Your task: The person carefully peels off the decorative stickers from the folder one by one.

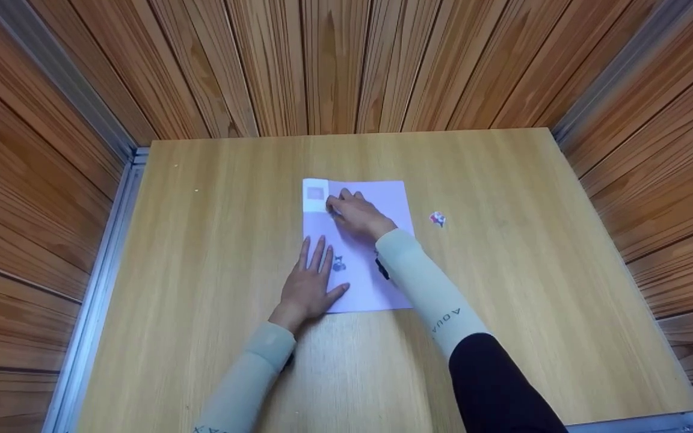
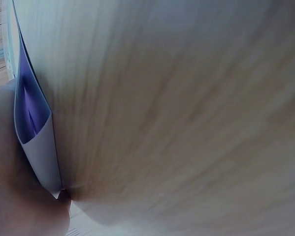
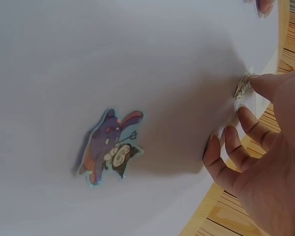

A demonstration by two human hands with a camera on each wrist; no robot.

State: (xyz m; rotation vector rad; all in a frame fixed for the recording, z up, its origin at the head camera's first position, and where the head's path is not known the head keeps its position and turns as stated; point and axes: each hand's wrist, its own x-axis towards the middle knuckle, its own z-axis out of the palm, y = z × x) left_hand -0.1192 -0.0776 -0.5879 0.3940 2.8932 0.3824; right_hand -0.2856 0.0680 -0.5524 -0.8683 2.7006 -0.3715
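Observation:
A sheet of pale purple paper (image 1: 370, 288) lies on the wooden table. My left hand (image 1: 307, 288) rests on its lower left part, fingers straight and spread, beside a small grey character sticker (image 1: 338, 263). Over the upper part, my right hand (image 1: 358, 215) has its fingers curled down. In the right wrist view it pinches a small shiny sticker (image 3: 243, 84) between thumb and fingertip, close over the paper. A purple cartoon sticker (image 3: 110, 147) also shows on the paper there. The left wrist view catches the purple layered paper edge (image 2: 34, 113), bowed open beside the hand.
A white label (image 1: 315, 207) with a faint square covers the paper's top left corner. Another colourful sticker (image 1: 437, 218) lies on the table (image 1: 533, 270), right of the paper. Wood-panelled walls (image 1: 334, 66) and a metal rail (image 1: 97, 282) border the table.

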